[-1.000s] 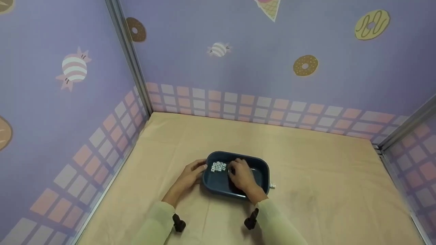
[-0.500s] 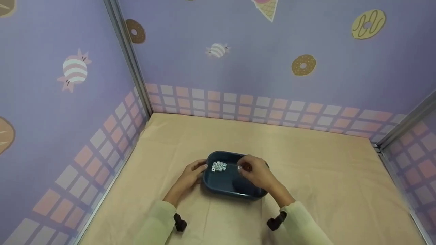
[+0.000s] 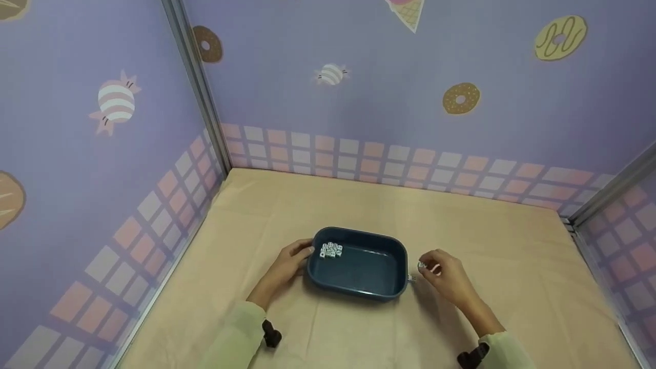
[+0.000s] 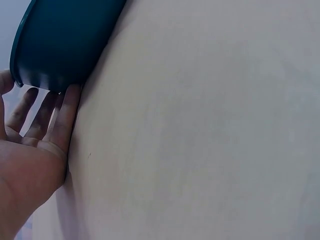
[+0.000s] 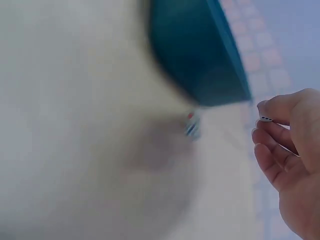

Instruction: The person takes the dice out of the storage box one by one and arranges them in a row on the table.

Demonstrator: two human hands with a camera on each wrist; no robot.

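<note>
A dark blue tub (image 3: 385, 255) sits on the beige table, with several small white dice (image 3: 330, 250) heaped in its far left corner. My left hand (image 3: 301, 254) rests against the tub's left side, thumb by the rim. In the left wrist view its straight fingers (image 4: 60, 117) lie along the wall of the tub (image 4: 65, 40). My right hand (image 3: 425, 267) hovers just right of the tub and pinches one white die (image 3: 422, 265), also visible as the die (image 5: 266, 119) between thumb and forefinger. Another die (image 3: 411, 278) lies on the table by the tub's right wall.
Purple walls with sweets printed on them enclose the table on the left, back and right. A metal post (image 3: 200, 92) stands in the back left corner. The beige cloth (image 3: 512, 287) stretches to the right of the tub.
My right hand has come out of the tub with a die and moved right, past the tub's right edge. The left hand and the tub have stayed put.
</note>
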